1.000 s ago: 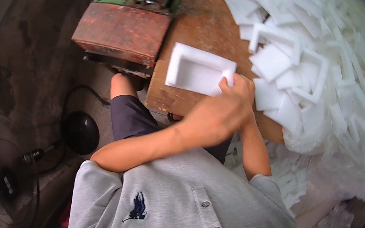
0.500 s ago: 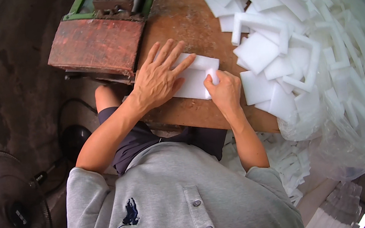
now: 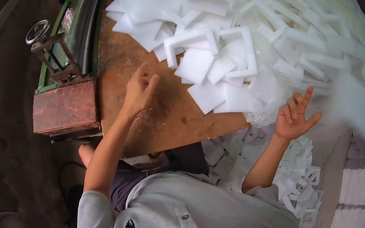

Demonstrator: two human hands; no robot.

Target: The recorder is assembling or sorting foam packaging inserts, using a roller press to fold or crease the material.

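Note:
Above the brown wooden tabletop (image 3: 147, 131) hovers my left hand (image 3: 140, 89), its fingers loosely bent, thumb apart, with nothing in it. Out past the table's right corner is my right hand (image 3: 295, 117), empty, index finger and thumb spread. Just to its right a white foam sheet (image 3: 358, 110) is in the air, blurred by motion and apart from the fingers. Between and beyond my hands lies a heap of white foam pieces (image 3: 223, 7): flat squares, such as one foam square (image 3: 194, 64), and L-shaped or frame-like strips, such as one foam corner strip (image 3: 189, 36).
At the left stands a green machine with a handwheel (image 3: 37, 32) and a red wooden block (image 3: 64, 108) at its near end. Clear plastic sheeting (image 3: 266, 100) wraps the heap's right side. More foam offcuts (image 3: 297, 177) lie below the table, near stacked white sheets (image 3: 361, 186).
My right hand has let go of the foam piece and swung right; a foam sheet now flies beyond it. My left hand has lifted off the piece. The view has turned right.

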